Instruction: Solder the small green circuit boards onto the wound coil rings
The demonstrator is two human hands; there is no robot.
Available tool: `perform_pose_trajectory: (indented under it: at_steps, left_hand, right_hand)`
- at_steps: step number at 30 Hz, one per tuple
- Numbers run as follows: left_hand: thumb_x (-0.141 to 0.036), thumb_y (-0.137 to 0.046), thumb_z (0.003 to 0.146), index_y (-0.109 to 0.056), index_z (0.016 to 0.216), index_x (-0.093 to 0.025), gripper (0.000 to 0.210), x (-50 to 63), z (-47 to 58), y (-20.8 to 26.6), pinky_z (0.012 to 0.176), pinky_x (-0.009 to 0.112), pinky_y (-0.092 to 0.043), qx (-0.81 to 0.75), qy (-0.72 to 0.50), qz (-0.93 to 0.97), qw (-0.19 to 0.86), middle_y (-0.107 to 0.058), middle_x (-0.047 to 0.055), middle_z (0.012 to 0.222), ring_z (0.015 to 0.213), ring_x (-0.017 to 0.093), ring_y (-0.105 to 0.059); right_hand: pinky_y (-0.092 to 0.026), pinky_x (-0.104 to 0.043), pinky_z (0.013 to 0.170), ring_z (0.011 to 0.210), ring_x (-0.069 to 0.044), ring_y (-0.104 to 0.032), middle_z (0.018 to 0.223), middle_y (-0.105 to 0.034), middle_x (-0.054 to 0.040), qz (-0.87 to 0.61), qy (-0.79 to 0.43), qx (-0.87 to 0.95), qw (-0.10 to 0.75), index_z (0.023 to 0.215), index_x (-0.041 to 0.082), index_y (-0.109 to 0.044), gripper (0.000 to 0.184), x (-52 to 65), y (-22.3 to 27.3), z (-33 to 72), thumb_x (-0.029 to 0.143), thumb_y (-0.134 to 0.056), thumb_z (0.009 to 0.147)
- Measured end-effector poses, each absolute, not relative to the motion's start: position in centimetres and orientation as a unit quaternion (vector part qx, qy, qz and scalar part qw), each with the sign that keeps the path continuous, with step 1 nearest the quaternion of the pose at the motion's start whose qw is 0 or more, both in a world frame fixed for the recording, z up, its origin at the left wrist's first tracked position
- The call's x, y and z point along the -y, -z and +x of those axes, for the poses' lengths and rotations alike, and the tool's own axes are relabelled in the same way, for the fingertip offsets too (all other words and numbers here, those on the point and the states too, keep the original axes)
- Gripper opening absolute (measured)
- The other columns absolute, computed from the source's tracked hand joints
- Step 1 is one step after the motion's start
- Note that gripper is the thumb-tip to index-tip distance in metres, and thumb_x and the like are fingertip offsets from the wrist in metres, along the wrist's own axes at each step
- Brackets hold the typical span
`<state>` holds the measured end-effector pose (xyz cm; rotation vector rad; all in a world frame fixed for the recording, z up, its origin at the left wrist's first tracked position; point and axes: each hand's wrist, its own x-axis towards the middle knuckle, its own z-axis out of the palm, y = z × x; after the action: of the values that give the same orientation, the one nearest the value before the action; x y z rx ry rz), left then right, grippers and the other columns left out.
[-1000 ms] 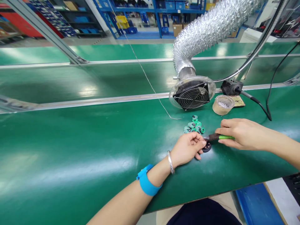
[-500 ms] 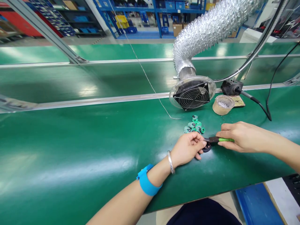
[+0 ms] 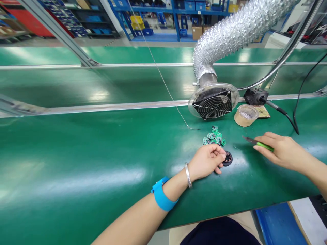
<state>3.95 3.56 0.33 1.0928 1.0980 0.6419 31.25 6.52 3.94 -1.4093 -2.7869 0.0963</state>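
Observation:
My left hand [image 3: 208,160], wearing a silver bangle and a blue wrist strap, is closed with thumb and fingertips together at the left edge of a round black part [image 3: 228,159]. Copper-coloured spots ring the middle of that part, which lies on the green bench; the fingers hide its left side. In my right hand [image 3: 279,148] are small green-handled pliers [image 3: 264,145]. Their dark, pointed jaws aim left, apart from the black part. Just beyond my left hand lies a pile of small round green circuit boards [image 3: 214,136].
A fume extractor fan [image 3: 214,104] on a silver duct [image 3: 230,44] hangs over the bench's rear. To its right stand a tape roll [image 3: 246,116] and a soldering iron holder [image 3: 256,96] with a cable. A thin wire [image 3: 166,86] hangs down onto the bench [image 3: 89,146].
My right hand has drawn the pliers back to the right, away from the black part, uncovering more of it. My left hand keeps its place at the part. The view has shifted slightly.

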Motion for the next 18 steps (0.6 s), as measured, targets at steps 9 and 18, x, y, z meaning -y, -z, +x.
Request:
perform_pose_trajectory:
  at_steps: [9, 18]
  left_hand:
    - [-0.022, -0.077, 0.066, -0.063, 0.095, -0.019, 0.032, -2.6, 3.9, 0.0, 0.057, 0.023, -0.045, -0.508, -0.295, 0.697, 0.412, -0.050, -0.005, 0.072, 0.060, 0.011, -0.049]
    - [-0.018, -0.071, 0.076, -0.070, 0.101, -0.018, 0.025, -2.9, 3.6, 0.3, 0.065, 0.026, -0.047, -0.467, -0.257, 0.741, 0.408, -0.052, 0.001, 0.082, 0.064, 0.013, -0.052]
  right_hand:
    - [-0.041, -0.056, 0.101, 0.116, -0.039, -0.053, 0.119, -0.059, -0.0134, -0.582, -0.034, 0.782, 0.219, 0.117, 0.030, -0.059, 0.034, -6.5, -2.2, 32.9, 0.041, -0.058, 0.085]
    - [-0.048, -0.049, 0.094, 0.117, -0.034, -0.053, 0.131, -0.051, -0.0190, -0.698, -0.170, 0.563, 0.409, 0.132, 0.016, -0.046, 0.058, -12.2, -1.6, 30.8, 0.043, -0.065, 0.084]
